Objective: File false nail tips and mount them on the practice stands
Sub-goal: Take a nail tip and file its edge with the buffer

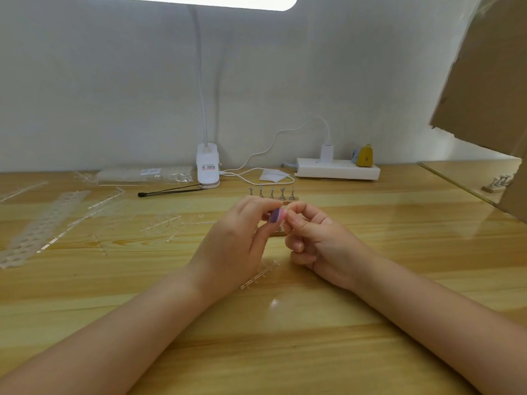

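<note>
Wooden table (370, 280); white clip lamp (207, 166) at back; white power strip (338, 169) held charger (326, 152); yellow trinket (365, 156) beside; cardboard box (490, 81) stood right.

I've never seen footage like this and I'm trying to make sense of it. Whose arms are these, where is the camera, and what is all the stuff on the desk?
There is no machine here: the single picture comes from a wide-angle camera worn on a person's head, looking down at their own bare arms. The left hand holds a small pink and purple filing block. The right hand pinches something tiny against it, probably a nail tip, too small to be sure. Behind the hands, on the wooden desk, a practice stand carries five metal pegs. Clear plastic strips lie scattered around. Further back are a clip-on lamp, a white power strip and a bagged pack.
</note>
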Motion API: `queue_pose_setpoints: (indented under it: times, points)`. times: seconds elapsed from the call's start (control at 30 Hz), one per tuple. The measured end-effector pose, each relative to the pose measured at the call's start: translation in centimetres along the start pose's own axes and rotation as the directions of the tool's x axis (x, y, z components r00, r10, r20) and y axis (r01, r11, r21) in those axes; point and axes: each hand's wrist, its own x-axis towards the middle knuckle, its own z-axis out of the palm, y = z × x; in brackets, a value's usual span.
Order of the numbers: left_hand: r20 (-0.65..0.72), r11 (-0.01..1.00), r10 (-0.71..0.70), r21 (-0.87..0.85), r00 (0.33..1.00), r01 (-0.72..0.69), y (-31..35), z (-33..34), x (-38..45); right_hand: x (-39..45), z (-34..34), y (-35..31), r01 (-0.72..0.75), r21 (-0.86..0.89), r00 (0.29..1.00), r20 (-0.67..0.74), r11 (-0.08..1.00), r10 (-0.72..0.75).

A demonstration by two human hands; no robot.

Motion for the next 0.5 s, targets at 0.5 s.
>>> queue_pose_setpoints:
  times: [0.5]
  points:
    - [-0.116,0.999,-0.039,-0.008,0.993,0.039,0.03,-0.08,0.06,0.03,0.03,-0.08,0.001,0.019,0.999,-0.049,1.000,0.000]
